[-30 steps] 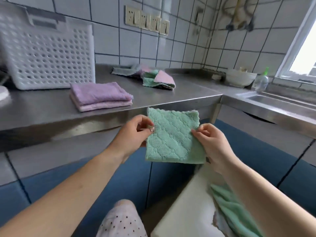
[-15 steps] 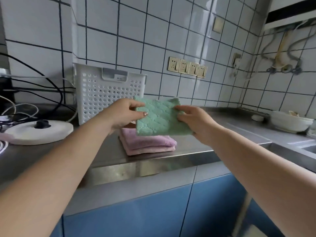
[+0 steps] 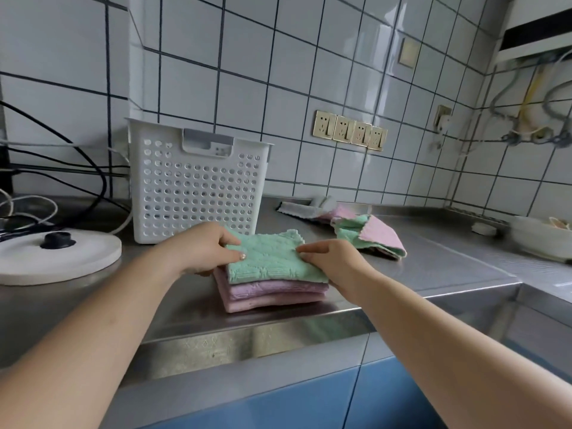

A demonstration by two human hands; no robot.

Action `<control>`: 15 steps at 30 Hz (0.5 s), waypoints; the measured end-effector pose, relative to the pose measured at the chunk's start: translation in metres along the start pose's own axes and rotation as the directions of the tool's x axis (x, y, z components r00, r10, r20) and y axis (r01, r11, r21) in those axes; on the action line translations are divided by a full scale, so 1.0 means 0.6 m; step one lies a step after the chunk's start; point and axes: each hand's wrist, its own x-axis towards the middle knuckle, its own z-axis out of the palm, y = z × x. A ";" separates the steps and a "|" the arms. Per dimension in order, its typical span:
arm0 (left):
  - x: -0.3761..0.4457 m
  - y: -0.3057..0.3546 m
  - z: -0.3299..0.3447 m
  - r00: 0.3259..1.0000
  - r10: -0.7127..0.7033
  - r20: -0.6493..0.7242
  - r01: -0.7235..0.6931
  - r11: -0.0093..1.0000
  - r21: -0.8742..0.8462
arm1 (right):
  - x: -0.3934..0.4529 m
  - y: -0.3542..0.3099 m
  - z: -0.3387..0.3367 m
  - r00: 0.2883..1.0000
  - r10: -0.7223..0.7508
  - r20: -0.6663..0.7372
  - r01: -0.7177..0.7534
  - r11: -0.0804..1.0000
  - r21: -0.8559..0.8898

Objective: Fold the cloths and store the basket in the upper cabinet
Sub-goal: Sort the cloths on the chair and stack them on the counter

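A folded green cloth lies on top of a stack of folded purple and pink cloths near the front edge of the steel counter. My left hand pinches the green cloth's left edge. Its right edge is gripped by my right hand. A white perforated basket stands upright just behind the stack, against the tiled wall. Several unfolded cloths, green, pink and grey, lie in a loose heap to the right of the basket.
A round white lid with a black knob rests at the left, with black and white cables behind it. A white bowl sits at the far right by the sink. Wall sockets hang above the counter.
Both hands carried the folded green cloth from in front of the counter up and forward, then lowered it onto the purple and pink stack. My view rose to the counter.
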 end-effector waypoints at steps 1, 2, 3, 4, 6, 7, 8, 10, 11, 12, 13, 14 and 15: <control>-0.003 0.001 0.000 1.000 0.000 0.020 -0.001 0.998 0.056 | 0.000 0.000 0.001 1.000 -0.010 0.009 0.010 0.999 -0.046; -0.005 0.001 -0.002 1.000 0.001 0.028 -0.004 0.993 0.119 | -0.002 -0.002 0.001 1.000 -0.017 0.018 0.019 0.995 -0.099; -0.006 0.001 -0.005 1.000 0.005 0.014 -0.007 0.981 0.196 | -0.002 -0.005 -0.001 0.999 -0.022 0.024 0.026 0.989 -0.148; -0.005 0.000 -0.009 0.999 0.004 -0.037 0.007 0.962 0.273 | -0.002 -0.010 -0.003 0.999 -0.035 0.021 0.038 0.980 -0.194; -0.005 0.009 -0.015 0.982 0.054 -0.181 0.012 0.938 0.346 | 0.002 -0.020 -0.009 0.994 -0.103 -0.022 0.092 0.954 -0.284; -0.005 0.019 -0.015 0.969 0.114 -0.218 -0.027 0.931 0.365 | 0.005 -0.026 -0.011 0.987 -0.150 -0.053 0.124 0.937 -0.327; -0.003 0.030 -0.012 0.965 0.167 -0.203 -0.078 0.918 0.389 | 0.009 -0.034 -0.010 0.977 -0.201 -0.073 0.161 0.916 -0.368; 0.000 0.056 0.003 0.971 0.217 -0.103 -0.153 0.888 0.433 | 0.016 -0.047 -0.001 0.957 -0.288 -0.031 0.240 0.849 -0.470; 0.001 0.067 0.014 0.976 0.212 -0.049 -0.169 0.879 0.447 | 0.020 -0.051 0.008 0.951 -0.306 0.039 0.280 0.801 -0.529; 0.003 0.074 0.025 0.983 0.185 0.006 -0.167 0.872 0.461 | 0.022 -0.053 0.017 0.943 -0.305 0.133 0.324 0.750 -0.577; 0.004 0.078 0.036 0.986 0.157 0.049 -0.161 0.868 0.470 | 0.022 -0.052 0.026 0.930 -0.283 0.234 0.367 0.704 -0.608; 0.005 0.078 0.045 0.988 0.129 0.084 -0.154 0.868 0.473 | 0.021 -0.049 0.032 0.912 -0.254 0.322 0.405 0.674 -0.618; 0.007 0.075 0.053 0.988 0.110 0.112 -0.150 0.868 0.474 | 0.020 -0.042 0.036 0.897 -0.229 0.379 0.429 0.665 -0.612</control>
